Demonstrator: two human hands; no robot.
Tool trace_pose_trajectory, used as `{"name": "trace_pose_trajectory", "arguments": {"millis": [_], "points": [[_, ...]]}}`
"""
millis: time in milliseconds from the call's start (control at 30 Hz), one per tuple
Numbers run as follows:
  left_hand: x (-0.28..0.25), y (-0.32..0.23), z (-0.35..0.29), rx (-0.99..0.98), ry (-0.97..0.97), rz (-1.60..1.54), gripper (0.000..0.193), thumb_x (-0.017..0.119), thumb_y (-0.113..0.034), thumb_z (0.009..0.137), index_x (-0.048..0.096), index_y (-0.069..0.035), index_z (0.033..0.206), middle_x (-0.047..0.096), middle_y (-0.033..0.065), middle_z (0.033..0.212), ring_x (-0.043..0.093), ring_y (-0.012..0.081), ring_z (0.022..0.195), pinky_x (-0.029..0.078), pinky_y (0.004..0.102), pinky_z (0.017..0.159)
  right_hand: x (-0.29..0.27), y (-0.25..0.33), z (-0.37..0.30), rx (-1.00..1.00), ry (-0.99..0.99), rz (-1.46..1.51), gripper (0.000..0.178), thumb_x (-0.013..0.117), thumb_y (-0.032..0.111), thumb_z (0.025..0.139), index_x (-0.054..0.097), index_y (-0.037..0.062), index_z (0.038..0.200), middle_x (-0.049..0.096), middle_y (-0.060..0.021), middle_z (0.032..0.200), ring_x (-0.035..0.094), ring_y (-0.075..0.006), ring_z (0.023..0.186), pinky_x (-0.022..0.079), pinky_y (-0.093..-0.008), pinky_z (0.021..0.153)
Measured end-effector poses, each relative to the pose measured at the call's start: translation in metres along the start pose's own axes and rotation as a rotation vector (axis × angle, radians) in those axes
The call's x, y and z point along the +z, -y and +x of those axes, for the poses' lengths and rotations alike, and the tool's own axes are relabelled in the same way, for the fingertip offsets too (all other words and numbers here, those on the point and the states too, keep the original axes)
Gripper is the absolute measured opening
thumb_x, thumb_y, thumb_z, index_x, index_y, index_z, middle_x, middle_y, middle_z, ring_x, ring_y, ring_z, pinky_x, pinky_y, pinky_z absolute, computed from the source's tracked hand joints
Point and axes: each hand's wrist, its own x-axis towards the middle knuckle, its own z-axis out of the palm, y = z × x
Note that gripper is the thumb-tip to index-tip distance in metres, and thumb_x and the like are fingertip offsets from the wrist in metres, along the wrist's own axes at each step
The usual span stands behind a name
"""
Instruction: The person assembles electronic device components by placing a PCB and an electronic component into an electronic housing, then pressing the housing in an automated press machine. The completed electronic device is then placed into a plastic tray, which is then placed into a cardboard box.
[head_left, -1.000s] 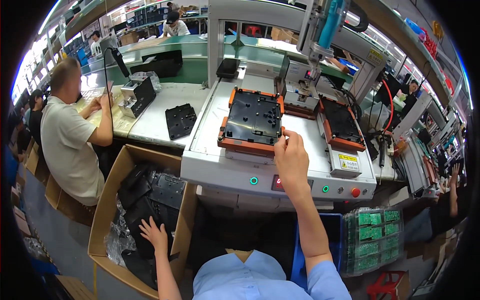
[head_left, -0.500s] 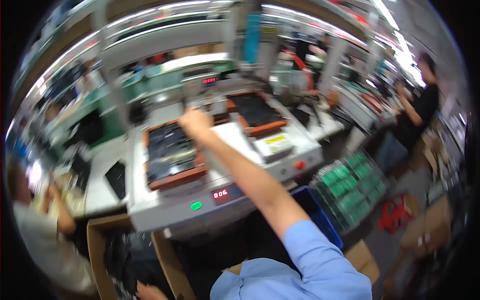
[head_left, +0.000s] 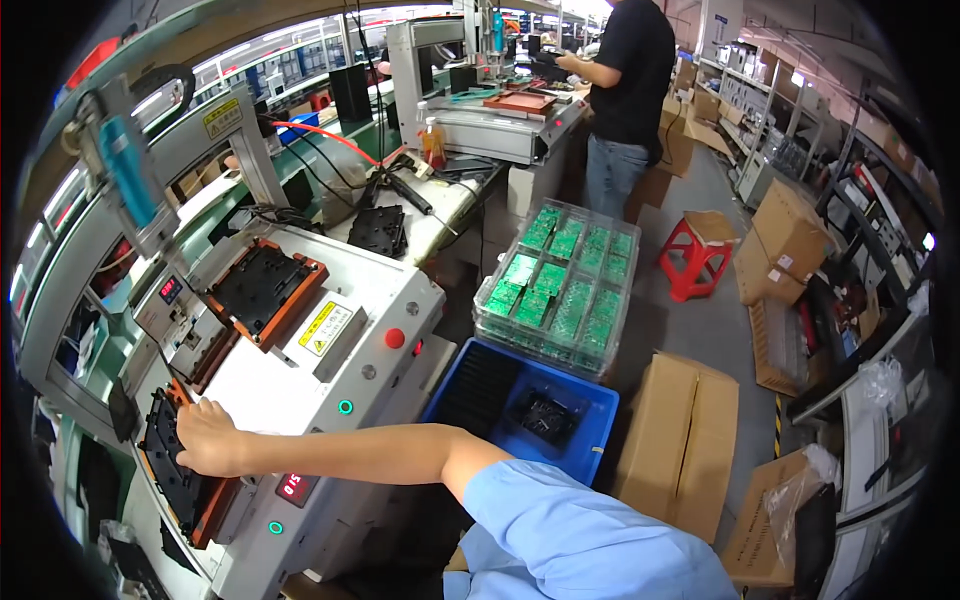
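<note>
My right arm stretches left across the white machine. My right hand (head_left: 208, 440) is closed at the edge of a black plastic panel (head_left: 172, 465), which lies at the nearer orange-brown fixture (head_left: 212, 515); my fingertips are partly hidden. A second black plastic panel (head_left: 262, 290) sits in the farther orange-brown fixture (head_left: 314, 273). My left hand does not show in this view.
A blue bin (head_left: 595, 420) with black parts stands right of the machine (head_left: 395, 375). Beyond it are clear trays (head_left: 612, 352) of green circuit boards. A cardboard box (head_left: 665, 430), a red stool (head_left: 688, 262) and a standing person (head_left: 632, 90) are farther right.
My view has swung right, so the machine now sits at the left and the bin and trays show fully. My left hand has gone out of view. My right hand remains at the nearer fixture.
</note>
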Motion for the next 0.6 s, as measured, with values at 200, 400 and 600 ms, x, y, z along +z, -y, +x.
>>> {"name": "trace_pose_trajectory", "arguments": {"millis": [200,400,600], "points": [[-0.119,-0.066,-0.045,-0.111,-0.059,-0.343,0.061,0.067,-0.046,0.077,0.058,0.003,0.114,0.056,0.0273,0.114,0.051,0.0394,0.108,0.038,0.0424,0.096,-0.002,0.006,0.009,-0.023,-0.311,0.427,0.038,0.056,0.014,0.082,0.035,-0.009,0.105,0.052,-0.0296,0.089,0.054,-0.0431,0.079,0.044,-0.0431,0.074],[-0.149,-0.068,-0.106,-0.31,-0.127,-0.66,0.058,0.068,-0.041,0.079,0.058,0.006,0.111,0.058,0.0282,0.11,0.054,0.0375,0.103,0.04,0.038,0.094,-0.133,-0.012,-0.048,0.027,-0.138,0.918,0.041,0.059,0.023,0.08,0.055,-0.0033,0.111,0.06,-0.0101,0.091,0.058,-0.0155,0.084,0.048,-0.0294,0.075],[-0.153,-0.054,-0.07,-0.737,-0.762,-1.094,0.042,0.067,-0.024,0.084,0.057,0.012,0.103,0.059,0.0293,0.103,0.055,0.0324,0.093,0.044,0.0403,0.088,-0.289,-0.151,-0.075,0.067,-0.624,0.55,0.047,0.059,0.025,0.087,0.048,0.0029,0.126,0.061,-0.006,0.102,0.059,-0.0093,0.089,0.051,-0.0256,0.065]]}}
